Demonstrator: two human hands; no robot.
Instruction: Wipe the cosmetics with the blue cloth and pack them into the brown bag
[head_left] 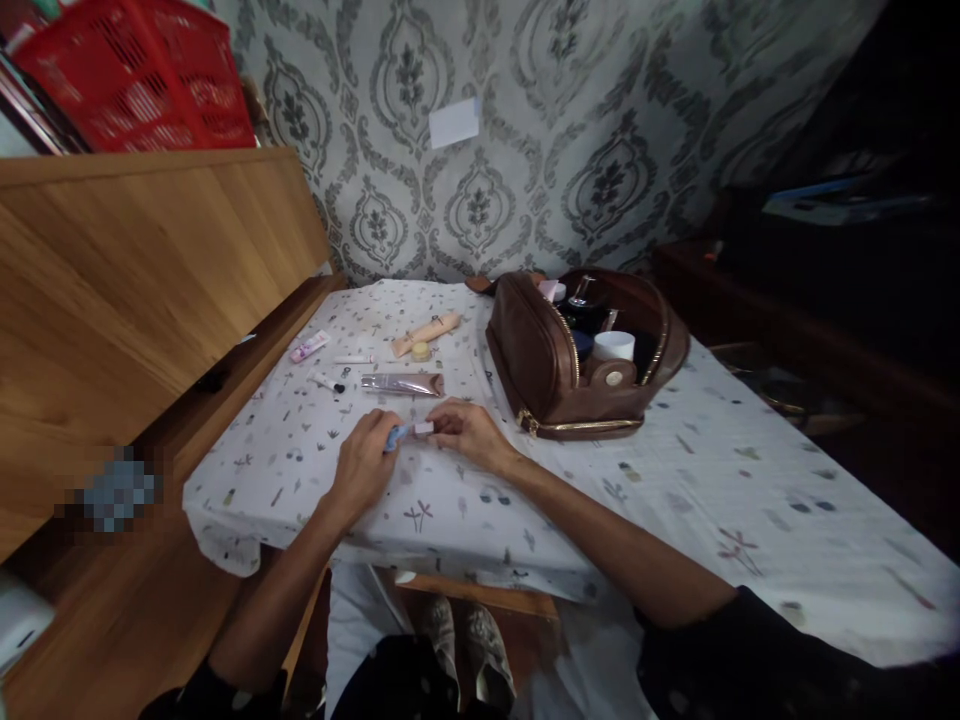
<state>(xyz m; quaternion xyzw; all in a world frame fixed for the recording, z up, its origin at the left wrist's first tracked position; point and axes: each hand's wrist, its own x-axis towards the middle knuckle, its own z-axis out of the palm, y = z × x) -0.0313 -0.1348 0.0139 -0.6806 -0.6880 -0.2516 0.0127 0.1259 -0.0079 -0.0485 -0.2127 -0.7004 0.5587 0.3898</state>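
Note:
My left hand (366, 455) is closed around a small light-blue tube (394, 437), low over the patterned tablecloth. At the tube's right end is a whitish cap-like piece (423, 428), pinched by the fingers of my right hand (474, 432); whether the two parts are joined I cannot tell. Just beyond my hands lies a silvery-pink tube (403, 385). Behind it are a peach tube (427, 334), a small yellowish jar (421, 351) and a slim white stick (352, 359). A white tube with a dark cap (327, 382) and a white-and-purple tube (310, 346) lie to the left.
A brown cosmetic bag (536, 350) stands unzipped right of my hands, with a white-lidded jar (613, 346) and other items inside. A wooden panel (150, 250) borders the left side, with a red basket (142, 80) above. Patterned wallpaper (510, 160) rises behind the tablecloth (480, 520).

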